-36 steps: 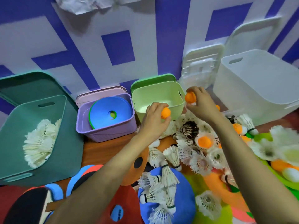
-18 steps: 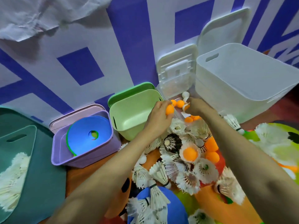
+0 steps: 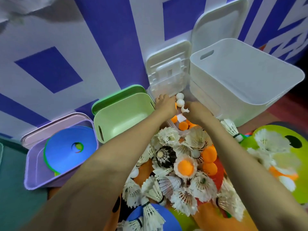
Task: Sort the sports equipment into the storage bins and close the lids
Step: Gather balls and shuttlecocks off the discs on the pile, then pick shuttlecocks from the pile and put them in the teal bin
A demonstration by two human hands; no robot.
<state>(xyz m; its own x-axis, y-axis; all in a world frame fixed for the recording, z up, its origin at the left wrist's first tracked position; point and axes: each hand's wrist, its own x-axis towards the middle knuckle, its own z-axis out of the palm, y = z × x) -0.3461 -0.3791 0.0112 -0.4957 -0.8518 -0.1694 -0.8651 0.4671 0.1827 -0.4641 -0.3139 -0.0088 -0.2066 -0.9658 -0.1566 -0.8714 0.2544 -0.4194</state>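
My left hand (image 3: 165, 104) reaches over the small clear bin (image 3: 172, 126) between the green and white bins, fingers curled down, with a sliver of an orange ball (image 3: 175, 105) showing at its thumb side. Beside it my right hand (image 3: 197, 113) is over the same bin, its fingers hidden; a white fragment (image 3: 185, 110) sits at its tip. Orange balls (image 3: 183, 130) and two white balls (image 3: 180, 99) lie in the bin. A pile of shuttlecocks (image 3: 168, 139) with more orange balls (image 3: 209, 154) lies under my forearms.
The clear bin's white lid (image 3: 168, 75) leans on the wall. The green bin (image 3: 123, 117) holds nothing. A large white bin (image 3: 250, 80) stands right, its lid (image 3: 220, 22) behind it. The purple bin (image 3: 33, 180) holds blue discs (image 3: 66, 150). A teal bin (image 3: 10, 180) is far left.
Both hands, each carrying an orange ball, moved forward and right from in front of the green bin to over the small clear bin. The view shifted right and closer.
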